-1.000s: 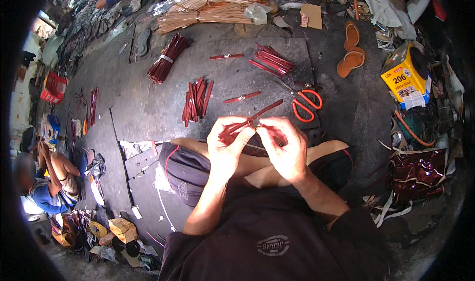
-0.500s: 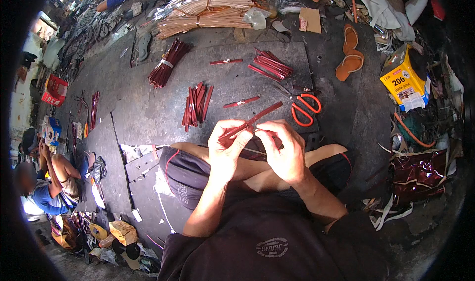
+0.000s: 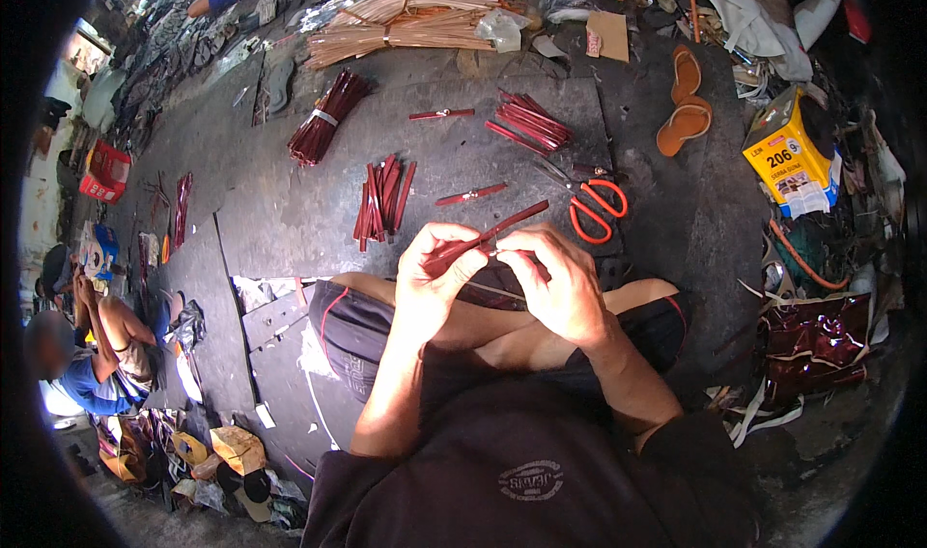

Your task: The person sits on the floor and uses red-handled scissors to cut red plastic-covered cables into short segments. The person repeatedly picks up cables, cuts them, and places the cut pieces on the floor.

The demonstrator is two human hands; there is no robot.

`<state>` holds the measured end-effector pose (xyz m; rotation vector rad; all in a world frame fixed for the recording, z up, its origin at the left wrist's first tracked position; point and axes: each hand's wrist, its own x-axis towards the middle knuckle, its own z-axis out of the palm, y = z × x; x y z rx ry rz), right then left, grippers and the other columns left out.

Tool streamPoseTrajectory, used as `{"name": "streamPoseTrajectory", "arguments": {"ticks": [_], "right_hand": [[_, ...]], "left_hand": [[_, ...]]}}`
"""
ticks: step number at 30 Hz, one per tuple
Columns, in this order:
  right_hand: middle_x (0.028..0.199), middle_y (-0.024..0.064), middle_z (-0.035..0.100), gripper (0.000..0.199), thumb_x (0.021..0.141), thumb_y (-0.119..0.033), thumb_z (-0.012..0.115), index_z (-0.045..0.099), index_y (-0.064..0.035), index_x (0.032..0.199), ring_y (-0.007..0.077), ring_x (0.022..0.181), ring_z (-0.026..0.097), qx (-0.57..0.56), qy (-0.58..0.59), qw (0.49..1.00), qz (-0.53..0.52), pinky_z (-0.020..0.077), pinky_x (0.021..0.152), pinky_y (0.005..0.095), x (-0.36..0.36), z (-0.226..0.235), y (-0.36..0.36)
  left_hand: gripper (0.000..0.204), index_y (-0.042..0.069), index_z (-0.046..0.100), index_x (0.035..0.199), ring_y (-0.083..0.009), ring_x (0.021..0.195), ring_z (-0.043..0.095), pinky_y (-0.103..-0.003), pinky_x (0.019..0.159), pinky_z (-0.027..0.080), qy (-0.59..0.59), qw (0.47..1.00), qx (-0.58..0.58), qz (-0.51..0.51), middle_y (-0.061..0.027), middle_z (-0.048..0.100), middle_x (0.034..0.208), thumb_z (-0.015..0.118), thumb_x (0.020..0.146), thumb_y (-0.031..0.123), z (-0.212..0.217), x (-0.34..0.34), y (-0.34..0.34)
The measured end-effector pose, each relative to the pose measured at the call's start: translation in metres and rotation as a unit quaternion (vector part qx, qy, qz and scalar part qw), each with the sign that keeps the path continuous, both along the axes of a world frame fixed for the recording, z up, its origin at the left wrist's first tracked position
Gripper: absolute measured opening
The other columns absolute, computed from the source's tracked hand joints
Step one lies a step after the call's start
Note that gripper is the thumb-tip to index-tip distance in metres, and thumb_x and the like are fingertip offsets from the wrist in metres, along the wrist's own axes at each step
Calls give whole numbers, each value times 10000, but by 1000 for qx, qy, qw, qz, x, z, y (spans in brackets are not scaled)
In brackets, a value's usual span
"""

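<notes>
A narrow dark red strip [image 3: 521, 217] is gripped between the thumb and fingers of my left hand [image 3: 430, 276], its free end slanting up to the right. My right hand [image 3: 555, 282] pinches at the strip's lower edge, closed on a small part that the fingertips mostly hide. Just beyond my hands lies a similar strip with a small metal fitting [image 3: 471, 195]; a second fitted strip [image 3: 442, 114] is farther off. Loose red strips [image 3: 384, 200] lie beyond my left hand. Scissors with orange handles [image 3: 597, 210] rest open beyond my right hand.
On the dark board [image 3: 270, 191] are a banded red bundle [image 3: 328, 118] and a strip pile [image 3: 529, 123]. Sandals [image 3: 685, 123] and a yellow box [image 3: 792, 152] are to the right. Tan strip bundles [image 3: 401, 31] lie at the back. Another person [image 3: 101, 365] sits at far left.
Both hands have shifted very slightly, still holding the strip in nearly the same place. The view has moved a little; the things on the board lie as before.
</notes>
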<state>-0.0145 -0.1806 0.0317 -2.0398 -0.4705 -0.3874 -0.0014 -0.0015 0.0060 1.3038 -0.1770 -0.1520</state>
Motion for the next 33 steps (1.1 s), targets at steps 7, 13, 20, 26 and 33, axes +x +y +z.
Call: {"name": "streamPoseTrajectory", "arguments": {"ticks": [7, 13, 20, 26, 33], "right_hand": [[897, 105, 656, 130, 846, 30, 651, 612, -13, 962, 227, 794, 661, 27, 27, 999, 12, 523, 691, 308, 3, -8, -1], [932, 124, 656, 147, 859, 1, 642, 613, -25, 1001, 247, 815, 665, 44, 69, 997, 16, 528, 690, 336, 1, -8, -3], [1008, 97, 670, 193, 875, -2, 650, 632, -19, 1066, 162, 901, 671, 172, 161, 972, 5, 554, 763, 273, -8, -23, 0], [1041, 117, 658, 199, 883, 15, 638, 618, 19, 1080, 167, 939, 664, 236, 167, 957, 28, 554, 805, 279, -11, -24, 1], [1017, 118, 661, 191, 874, 19, 648, 635, 16, 1065, 168, 933, 669, 217, 145, 965, -23, 561, 797, 282, -16, -22, 7]], "left_hand": [[214, -8, 577, 1098, -166, 986, 633, -304, 912, 502, 33, 997, -61, -36, -108, 660, 1082, 640, 895, 7, -5, 4, 1], [296, -12, 601, 1178, -162, 1001, 632, -292, 918, 498, 52, 997, -28, -46, -99, 669, 1088, 655, 890, 29, -4, 2, 2], [329, -2, 602, 1191, -145, 1002, 629, -274, 915, 492, 65, 996, -39, -47, -86, 671, 1095, 681, 875, 49, -7, 1, -1], [341, 1, 597, 1201, -141, 1027, 618, -271, 918, 488, 75, 994, -76, -38, -83, 667, 1109, 682, 874, 48, -10, -3, -6], [335, -4, 593, 1207, -149, 1035, 621, -280, 923, 494, 46, 996, -79, -24, -95, 665, 1120, 666, 881, 31, -16, -7, -11]]}}
